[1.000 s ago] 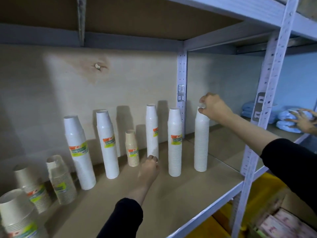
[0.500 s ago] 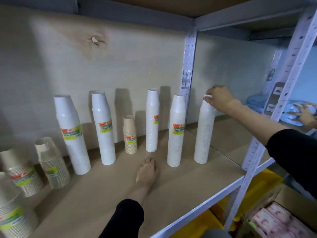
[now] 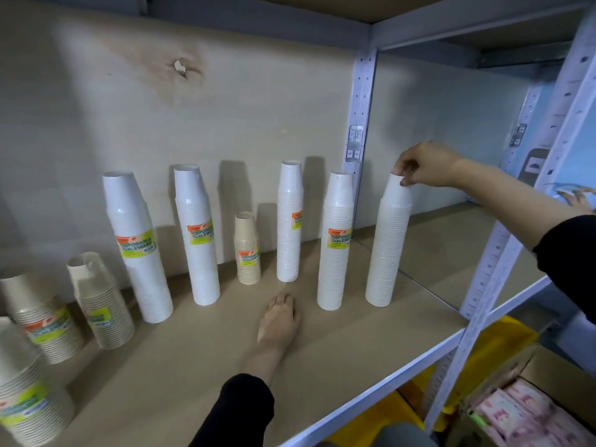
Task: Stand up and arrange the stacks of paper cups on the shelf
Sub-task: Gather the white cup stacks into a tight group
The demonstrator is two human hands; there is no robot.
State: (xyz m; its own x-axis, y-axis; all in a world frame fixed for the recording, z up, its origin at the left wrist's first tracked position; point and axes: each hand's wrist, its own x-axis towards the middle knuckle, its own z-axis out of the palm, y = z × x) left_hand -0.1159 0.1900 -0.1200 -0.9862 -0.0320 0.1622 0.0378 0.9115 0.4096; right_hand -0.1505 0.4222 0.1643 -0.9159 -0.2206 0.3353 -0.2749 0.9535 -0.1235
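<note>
Several wrapped stacks of paper cups stand upright on the wooden shelf [image 3: 354,343]. My right hand [image 3: 425,164] pinches the top of the rightmost white stack [image 3: 388,250]. To its left stand a labelled white stack [image 3: 335,246], a slim white stack [image 3: 289,227], a short beige stack [image 3: 247,250] and two tall labelled white stacks [image 3: 196,240] [image 3: 137,250]. My left hand [image 3: 279,319] lies flat on the shelf board, holding nothing, just in front of the slim stack. Short beige stacks [image 3: 103,301] [image 3: 42,317] [image 3: 25,385] stand tilted at the far left.
A grey metal upright [image 3: 503,253] stands at the shelf's front right and another [image 3: 361,124] at the back. Another person's hand [image 3: 577,198] rests on blue packs in the bay to the right. Yellow bins [image 3: 496,343] and a carton of pink packs [image 3: 529,414] sit below.
My left hand let go of the slim white stack and dropped flat onto the shelf board. My right hand stays on the top of the rightmost stack. The view shifted down.
</note>
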